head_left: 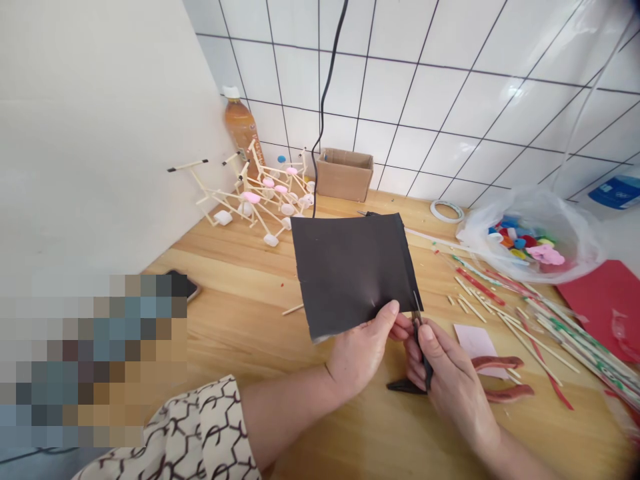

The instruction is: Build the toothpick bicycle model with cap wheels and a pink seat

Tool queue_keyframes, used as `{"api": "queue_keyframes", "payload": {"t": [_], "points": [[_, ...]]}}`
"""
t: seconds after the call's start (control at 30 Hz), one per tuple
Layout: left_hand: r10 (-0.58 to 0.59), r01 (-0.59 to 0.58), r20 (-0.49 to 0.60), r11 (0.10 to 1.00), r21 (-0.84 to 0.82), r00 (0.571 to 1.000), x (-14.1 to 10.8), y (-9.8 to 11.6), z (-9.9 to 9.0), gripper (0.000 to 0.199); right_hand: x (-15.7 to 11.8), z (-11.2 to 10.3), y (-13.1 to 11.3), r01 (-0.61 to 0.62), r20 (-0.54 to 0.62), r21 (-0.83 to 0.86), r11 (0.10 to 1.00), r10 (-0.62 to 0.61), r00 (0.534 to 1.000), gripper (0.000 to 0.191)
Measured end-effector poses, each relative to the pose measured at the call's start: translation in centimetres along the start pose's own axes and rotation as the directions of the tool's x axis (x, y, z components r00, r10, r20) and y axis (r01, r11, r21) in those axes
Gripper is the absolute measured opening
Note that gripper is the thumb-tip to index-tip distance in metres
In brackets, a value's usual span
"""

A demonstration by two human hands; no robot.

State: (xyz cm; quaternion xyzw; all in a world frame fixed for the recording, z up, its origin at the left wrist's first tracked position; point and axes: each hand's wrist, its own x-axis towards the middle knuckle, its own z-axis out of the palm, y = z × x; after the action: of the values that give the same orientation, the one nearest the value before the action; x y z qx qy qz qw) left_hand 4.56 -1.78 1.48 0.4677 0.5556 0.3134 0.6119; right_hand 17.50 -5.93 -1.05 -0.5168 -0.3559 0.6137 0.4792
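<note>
My left hand pinches the lower edge of a black sheet of paper, thumb on top, and holds it up above the table. In my right hand is a pair of scissors, with the fingers wrapped round the dark handles. Its blades meet the sheet at the lower right corner, beside a narrow strip along the right edge. Both hands are close together there. Behind my right hand lie pliers with reddish handles, partly covered by the hand, and a pale pink paper.
Small stick-built models stand at the back left by a drink bottle. Along the wall are a cardboard box, a tape roll and a plastic bag of colourful caps. Sticks and red paper lie to the right.
</note>
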Motion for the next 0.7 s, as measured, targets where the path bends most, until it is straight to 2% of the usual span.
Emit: {"api": "queue_keyframes", "payload": {"t": [0.1, 0.27, 0.5, 0.7], "points": [[0.015, -0.015, -0.013, 1.0, -0.024, 1.0, 0.01, -0.13, 0.05, 0.041, 0.0, 0.03, -0.08, 0.007, 0.005, 0.001, 1.0, -0.007, 1.0, 0.03], [-0.008, 0.009, 0.023, 0.999, -0.042, 1.0, 0.03, -0.23, 0.05, 0.041, -0.1, 0.0, -0.15, 0.001, 0.017, 0.024, 1.0, -0.001, 1.0, 0.03], [-0.034, 0.033, 0.019, 0.999, 0.035, 0.999, -0.05, -0.14, -0.05, 0.043, -0.03, 0.02, -0.18, -0.011, 0.02, 0.017, 1.0, 0.011, 1.0, 0.031], [0.031, -0.033, 0.044, 0.998, 0.047, 0.999, -0.07, -0.33, 0.02, 0.041, 0.04, -0.04, -0.14, -0.025, 0.006, 0.012, 1.0, 0.024, 1.0, 0.027]]}}
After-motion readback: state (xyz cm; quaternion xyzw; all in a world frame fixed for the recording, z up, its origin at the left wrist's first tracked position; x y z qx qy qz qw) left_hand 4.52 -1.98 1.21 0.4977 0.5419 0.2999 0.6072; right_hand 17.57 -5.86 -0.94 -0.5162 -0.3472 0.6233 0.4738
